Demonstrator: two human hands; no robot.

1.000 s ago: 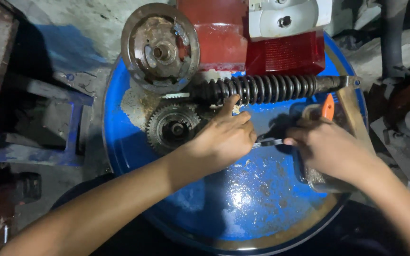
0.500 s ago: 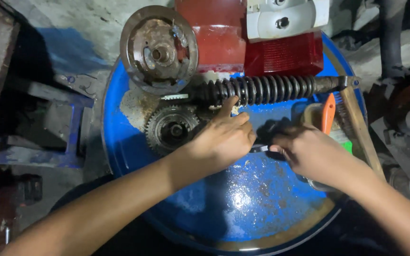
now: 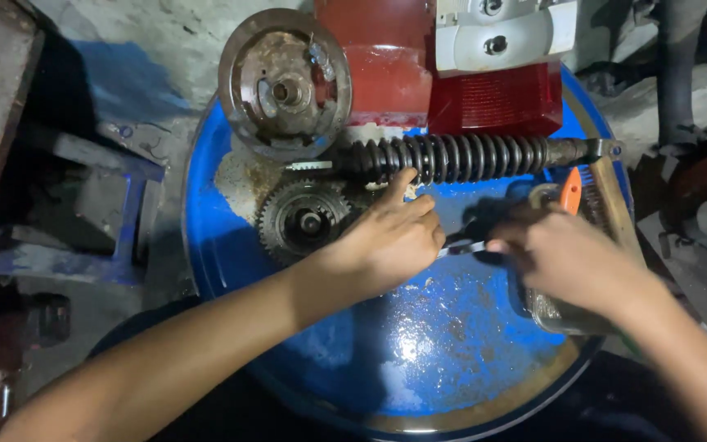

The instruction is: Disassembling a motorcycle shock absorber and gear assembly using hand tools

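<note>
Head view: left hand (image 3: pixel 390 241) and right hand (image 3: pixel 562 254) pinch a thin, shiny metal piece (image 3: pixel 461 248).

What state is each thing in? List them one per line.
left hand: palm down, pinching a small metal piece.
right hand: gripping the piece's other end.
coil spring shock: lying flat.
toothed gear: lying flat.
rusty disc: tilted, overhanging the drum top.
red tail light: resting at the rim.
</note>
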